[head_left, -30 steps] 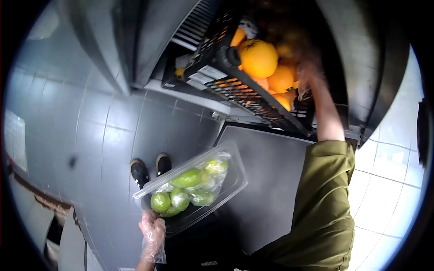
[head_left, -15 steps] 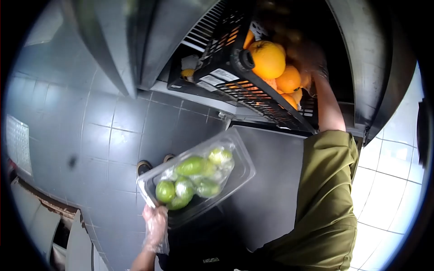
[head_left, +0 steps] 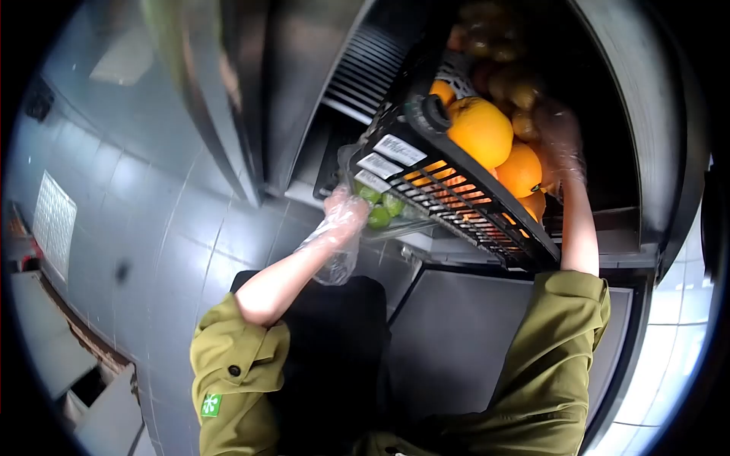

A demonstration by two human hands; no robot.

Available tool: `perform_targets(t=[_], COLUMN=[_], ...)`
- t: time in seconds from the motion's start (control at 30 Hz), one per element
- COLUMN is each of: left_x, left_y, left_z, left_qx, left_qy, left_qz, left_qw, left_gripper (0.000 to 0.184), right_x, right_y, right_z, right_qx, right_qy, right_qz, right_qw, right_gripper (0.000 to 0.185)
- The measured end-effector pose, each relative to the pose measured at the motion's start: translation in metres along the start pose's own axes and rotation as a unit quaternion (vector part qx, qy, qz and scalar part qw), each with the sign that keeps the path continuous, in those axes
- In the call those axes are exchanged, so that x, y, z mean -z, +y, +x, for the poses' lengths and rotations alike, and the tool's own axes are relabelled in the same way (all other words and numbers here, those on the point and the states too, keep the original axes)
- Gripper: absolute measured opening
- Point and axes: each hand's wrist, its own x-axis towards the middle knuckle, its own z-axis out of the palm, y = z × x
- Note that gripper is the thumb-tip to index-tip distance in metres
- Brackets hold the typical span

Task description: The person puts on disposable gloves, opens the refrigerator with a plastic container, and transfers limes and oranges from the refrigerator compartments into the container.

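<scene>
My left hand (head_left: 342, 216), in a clear plastic glove, grips the near left edge of a transparent plastic tray (head_left: 414, 228). Green limes (head_left: 379, 216) lie in the tray, which is partly hidden beneath a black slatted crate (head_left: 433, 204). The crate sits tilted in the opening of a dark refrigerator and holds large oranges (head_left: 480, 133) at its near end. At the crate's right side, my gloved right hand (head_left: 560, 144) is closed about its edge, close to the oranges. Shadow dims the fingers of that hand.
Brownish round produce (head_left: 521, 91) lies deeper in the dim crate. A wire shelf (head_left: 372, 72) shows to its left. The refrigerator's door (head_left: 251, 99) stands open at the left, and a grey lower panel (head_left: 464, 327) is below. Tiled floor (head_left: 167, 266) extends left.
My left hand has carried the lime tray up and forward, from in front of my body to under the crate. My right hand stays at the crate's right side; the view has shifted.
</scene>
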Motion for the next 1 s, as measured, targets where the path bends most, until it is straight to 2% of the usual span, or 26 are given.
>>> perform_targets(t=[0.07, 0.13, 0.17, 0.2, 0.27, 0.37, 0.47, 0.57, 0.67, 0.77, 0.83, 0.87, 0.9, 0.93, 0.97, 1.0], left_x=[-0.030, -0.044, -0.051, -0.057, -0.062, -0.071, -0.079, -0.086, -0.087, -0.082, -0.055, -0.033, -0.004, 0.040, 0.072, 0.094], left_y=[0.006, 0.018, 0.024, 0.026, 0.033, 0.038, 0.042, 0.047, 0.049, 0.041, 0.042, 0.048, 0.067, 0.110, 0.149, 0.183], left_z=[0.053, 0.091, 0.105, 0.114, 0.119, 0.127, 0.132, 0.145, 0.146, 0.103, 0.032, -0.008, -0.046, -0.093, -0.132, -0.146], left_qx=[-0.110, -0.100, -0.096, -0.092, -0.095, -0.094, -0.094, -0.094, -0.115, -0.202, -0.323, -0.381, -0.414, -0.337, -0.247, -0.218], left_qy=[-0.044, -0.011, 0.002, 0.015, 0.033, 0.050, 0.061, 0.064, 0.063, 0.039, -0.031, -0.107, -0.203, -0.361, -0.398, -0.410], left_qz=[0.164, 0.191, 0.202, 0.210, 0.225, 0.236, 0.245, 0.255, 0.259, 0.249, 0.208, 0.183, 0.166, 0.162, 0.085, 0.082], left_qw=[0.979, 0.976, 0.975, 0.973, 0.969, 0.966, 0.963, 0.960, 0.957, 0.947, 0.923, 0.900, 0.872, 0.854, 0.879, 0.882], left_gripper=[0.032, 0.030, 0.030, 0.029, 0.027, 0.024, 0.021, 0.019, 0.016, 0.014, 0.012, 0.012, 0.011, 0.011, 0.011, 0.011], right_x=[0.003, 0.004, -0.006, 0.017, 0.033, 0.030, 0.025, -0.009, 0.012, -0.030, 0.020, 0.050, 0.054, 0.051, 0.045, 0.041], right_y=[-0.008, 0.001, 0.020, -0.003, -0.010, 0.005, 0.017, 0.046, 0.022, 0.075, 0.034, 0.017, 0.021, 0.027, 0.034, 0.039], right_z=[-0.003, 0.003, 0.013, -0.011, -0.017, -0.003, -0.009, 0.021, -0.004, 0.027, -0.012, -0.036, -0.038, -0.038, -0.033, -0.032], right_qx=[0.033, 0.040, 0.071, 0.118, 0.146, 0.019, 0.023, 0.000, -0.009, 0.162, 0.033, -0.017, -0.019, -0.017, -0.017, -0.019], right_qy=[0.037, 0.050, 0.059, 0.046, 0.000, -0.036, 0.039, 0.035, 0.068, -0.023, -0.044, -0.063, -0.050, -0.036, -0.025, -0.017], right_qz=[-0.005, -0.017, -0.095, -0.036, -0.143, -0.049, -0.021, -0.024, -0.012, -0.114, 0.014, 0.081, 0.105, 0.117, 0.128, 0.139], right_qw=[0.999, 0.998, 0.991, 0.991, 0.979, 0.998, 0.999, 0.999, 0.998, 0.980, 0.998, 0.995, 0.993, 0.992, 0.991, 0.990], right_gripper=[0.037, 0.039, 0.037, 0.033, 0.030, 0.030, 0.031, 0.035, 0.038, 0.037, 0.031, 0.030, 0.030, 0.030, 0.030, 0.030])
